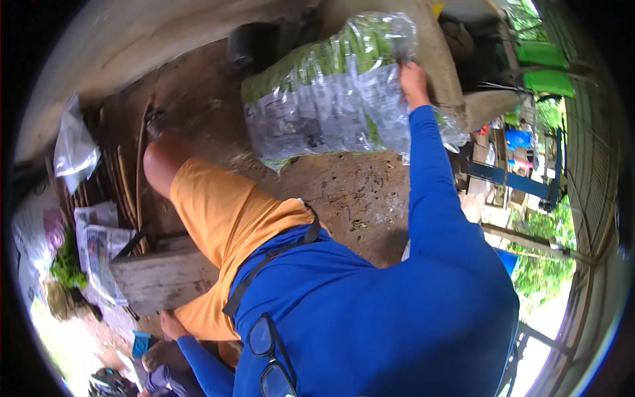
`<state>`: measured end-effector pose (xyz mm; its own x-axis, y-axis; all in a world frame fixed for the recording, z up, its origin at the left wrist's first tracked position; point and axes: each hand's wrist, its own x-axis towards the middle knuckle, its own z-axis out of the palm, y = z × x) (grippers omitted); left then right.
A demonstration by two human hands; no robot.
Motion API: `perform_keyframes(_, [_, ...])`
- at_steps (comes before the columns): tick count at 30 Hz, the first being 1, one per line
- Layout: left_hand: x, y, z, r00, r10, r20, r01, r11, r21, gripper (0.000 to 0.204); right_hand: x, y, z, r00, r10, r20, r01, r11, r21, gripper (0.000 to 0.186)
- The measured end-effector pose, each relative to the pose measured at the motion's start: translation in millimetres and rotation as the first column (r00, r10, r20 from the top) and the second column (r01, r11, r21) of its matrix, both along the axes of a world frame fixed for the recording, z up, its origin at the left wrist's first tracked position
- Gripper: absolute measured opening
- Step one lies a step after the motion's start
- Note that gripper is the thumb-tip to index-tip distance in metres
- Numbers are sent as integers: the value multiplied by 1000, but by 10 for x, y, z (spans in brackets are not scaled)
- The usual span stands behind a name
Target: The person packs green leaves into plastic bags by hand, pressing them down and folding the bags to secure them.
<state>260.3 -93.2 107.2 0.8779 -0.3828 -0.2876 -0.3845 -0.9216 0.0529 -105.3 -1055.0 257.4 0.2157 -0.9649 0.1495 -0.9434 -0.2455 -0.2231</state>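
Right hand on a plastic-wrapped bundle

We see the bundle (331, 99) lying on the brown dirt floor (360, 198), green stuff and newspaper showing through its clear, shiny wrap. Our right hand (414, 81), at the end of a blue sleeve (433, 172), is at the bundle's right end, and its grip is narrow—fingers curled on the plastic there. Our left hand (173, 326) is well apart from the bundle, down to its lower left, by our orange shorts (221, 218) and next to a wooden box (162, 274); we cannot tell whether that grip holds anything. A dark container (253, 49) sits just beside the bundle, off its upper left. Farther left of the bundle we see thin sticks (126, 182), a loose clear bag (75, 151) and some printed sheets (104, 255).
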Motion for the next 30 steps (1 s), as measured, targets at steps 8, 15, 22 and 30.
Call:
perform_keyframes(8, [8,72,-133,980,167,-109,-187,960,-206,11,-21,-36,-5,998,24,55,-24,1000,-5,46])
perform_keyframes(15, [-96,66,-90,960,250,-129,-272,942,-198,14,-34,-27,-32,1000,29,-1,-29,999,-21,47])
perform_keyframes(22, [-147,-102,-173,943,276,-189,-311,930,-196,19,-112,-167,52,998,64,-5,-64,997,-43,39])
perform_keyframes(30, [-141,-347,49,978,208,-20,-204,971,128,29,-727,-650,-236,956,70,285,-186,895,404,44])
